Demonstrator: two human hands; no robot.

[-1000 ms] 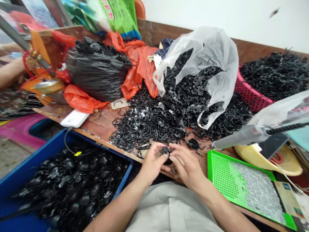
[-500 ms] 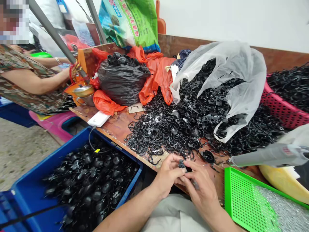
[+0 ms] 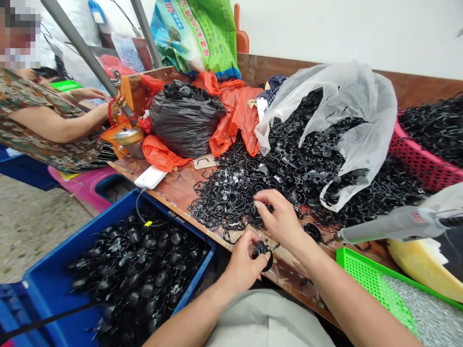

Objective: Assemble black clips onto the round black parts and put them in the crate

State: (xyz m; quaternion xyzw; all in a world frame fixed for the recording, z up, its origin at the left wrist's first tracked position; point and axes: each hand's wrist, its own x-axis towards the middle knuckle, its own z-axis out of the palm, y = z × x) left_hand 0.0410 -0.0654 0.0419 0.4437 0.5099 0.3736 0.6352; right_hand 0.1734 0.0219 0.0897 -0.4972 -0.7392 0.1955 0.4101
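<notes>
My left hand (image 3: pixel 243 265) is wrapped round a round black plastic part (image 3: pixel 263 254) at the table's front edge. Farther forward and to the right, my right hand (image 3: pixel 280 217) reaches over the near side of a heap of small black parts (image 3: pixel 231 193). Its thumb and index finger are a little apart, with nothing visible between them; the other fingers are curled. A loose black disc (image 3: pixel 311 233) lies on the table right of my right hand.
A blue bin (image 3: pixel 47 270) of black parts stands at the left. The green tray (image 3: pixel 356 277) with clear pieces and a grey power tool (image 3: pixel 390 224) are at the right. A black bag (image 3: pixel 184 123) sits behind. Another person's arm (image 3: pixel 68 123) is at the far left.
My right hand has left my left hand and moved forward to the heap. My left hand still holds a black part, now showing a round disc, slightly left of before.
</notes>
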